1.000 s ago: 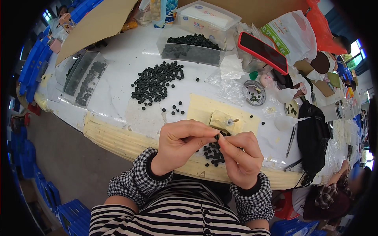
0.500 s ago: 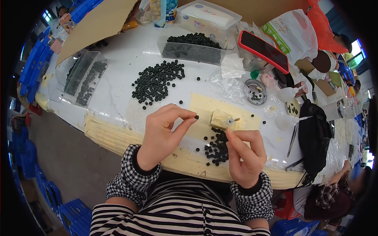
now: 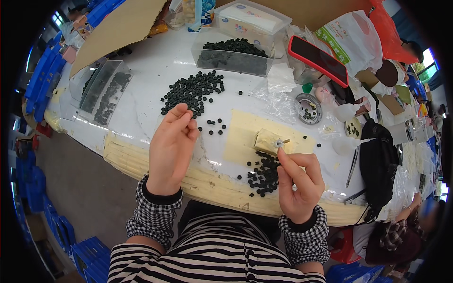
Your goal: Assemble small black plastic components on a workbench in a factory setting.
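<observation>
My left hand [image 3: 172,148] is raised at the near edge of a loose pile of small black round pieces [image 3: 193,89]. Its fingers are bent and not closed, and no piece shows in them. A few pieces [image 3: 216,127] lie just right of it. My right hand [image 3: 302,184] has its forefinger tip at a small pale block [image 3: 266,142] with a short metal pin [image 3: 284,141] sticking out. The thumb is a little apart from the forefinger, and nothing shows between them. Beneath the block and beside this hand lies a second heap of black pieces [image 3: 264,175].
Clear bins of black pieces stand behind [image 3: 231,63] and at left [image 3: 111,94]. A red-cased phone [image 3: 318,61], a round metal dish [image 3: 309,109], a black bag [image 3: 377,160] and tweezers [image 3: 352,167] lie to the right. Yellowish padding [image 3: 141,155] covers the near table edge.
My left hand has moved left and up to the pile, and the black piece it pinched is no longer seen in it. Several pieces now lie beside it. My right hand stays by the block.
</observation>
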Demonstrator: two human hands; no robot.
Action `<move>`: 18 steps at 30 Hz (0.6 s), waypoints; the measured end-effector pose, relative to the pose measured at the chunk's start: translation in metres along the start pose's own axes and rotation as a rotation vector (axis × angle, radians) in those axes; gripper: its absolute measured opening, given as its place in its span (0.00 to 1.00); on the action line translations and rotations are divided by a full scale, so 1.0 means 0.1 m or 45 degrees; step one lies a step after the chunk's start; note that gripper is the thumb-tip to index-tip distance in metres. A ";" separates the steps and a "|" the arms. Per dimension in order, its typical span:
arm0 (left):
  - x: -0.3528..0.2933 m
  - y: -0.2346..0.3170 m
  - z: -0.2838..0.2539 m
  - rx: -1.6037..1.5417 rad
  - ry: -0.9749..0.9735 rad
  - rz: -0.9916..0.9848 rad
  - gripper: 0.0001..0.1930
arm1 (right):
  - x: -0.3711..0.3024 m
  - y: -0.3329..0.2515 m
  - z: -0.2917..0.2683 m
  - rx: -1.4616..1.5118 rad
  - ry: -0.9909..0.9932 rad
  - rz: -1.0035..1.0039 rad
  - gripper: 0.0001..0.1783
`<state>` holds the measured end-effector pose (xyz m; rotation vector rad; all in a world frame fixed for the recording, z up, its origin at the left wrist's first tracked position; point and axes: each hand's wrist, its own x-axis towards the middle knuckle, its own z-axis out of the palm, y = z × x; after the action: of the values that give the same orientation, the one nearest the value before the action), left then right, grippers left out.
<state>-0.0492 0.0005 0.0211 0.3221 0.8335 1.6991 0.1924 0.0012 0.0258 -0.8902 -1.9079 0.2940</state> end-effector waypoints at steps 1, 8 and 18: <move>0.00 0.01 -0.01 -0.067 0.014 -0.059 0.12 | 0.00 0.00 0.00 0.001 0.008 0.007 0.20; -0.04 -0.04 0.00 -0.338 -0.037 -0.262 0.08 | 0.00 0.05 -0.02 -0.043 0.087 0.076 0.17; -0.11 -0.12 -0.04 -0.167 -0.246 -0.298 0.09 | 0.13 0.11 -0.11 -0.110 0.070 0.243 0.07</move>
<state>-0.0399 -0.0097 0.0128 0.2821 0.5906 1.4698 0.2028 0.0159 0.0342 -1.1303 -1.7993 0.2995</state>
